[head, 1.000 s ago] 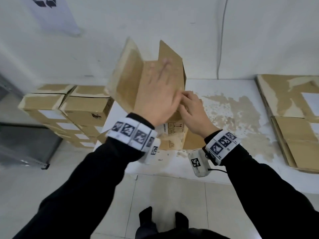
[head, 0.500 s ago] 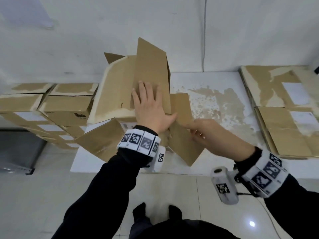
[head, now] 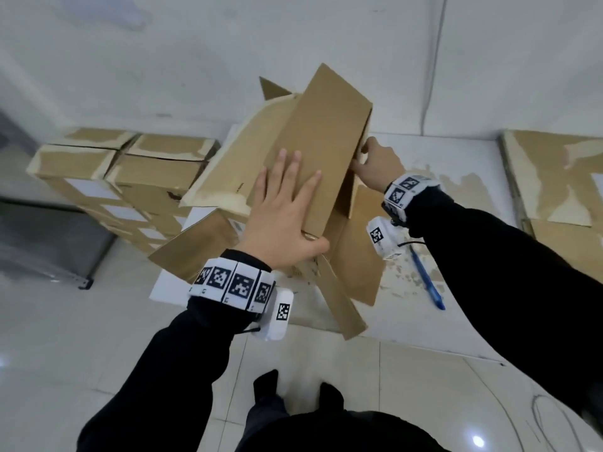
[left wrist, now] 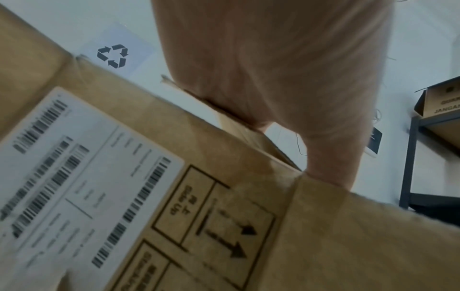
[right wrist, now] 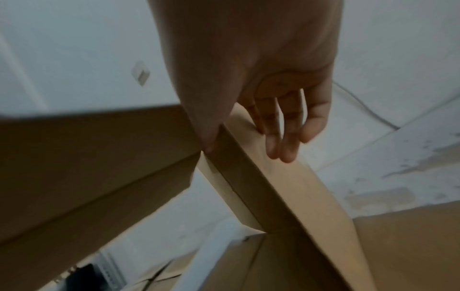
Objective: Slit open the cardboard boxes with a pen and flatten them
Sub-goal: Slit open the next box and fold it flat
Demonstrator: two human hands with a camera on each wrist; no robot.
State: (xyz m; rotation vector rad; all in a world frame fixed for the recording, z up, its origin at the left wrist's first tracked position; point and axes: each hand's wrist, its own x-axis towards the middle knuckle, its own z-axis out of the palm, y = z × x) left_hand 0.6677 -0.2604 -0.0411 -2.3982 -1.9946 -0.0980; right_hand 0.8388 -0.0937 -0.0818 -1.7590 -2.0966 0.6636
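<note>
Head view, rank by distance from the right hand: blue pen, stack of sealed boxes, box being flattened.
From the right hand:
1. Box being flattened: gripped at its right edge.
2. Blue pen: on the table, nearer the person.
3. Stack of sealed boxes: far left.

A recycling symbol [left wrist: 112, 55] marks the wall sheet, and "JANGAN" [left wrist: 446, 108] stands on a shelved box; the shipping label [left wrist: 74, 173] is blurred.

I see an opened brown box [head: 313, 151], flaps splayed, tilted half-collapsed at the table's near left. Blue pen [head: 427, 278] lies flat right of it. Sealed boxes [head: 124, 177] stacked far left; flattened cardboard [head: 561, 177] far right.
</note>
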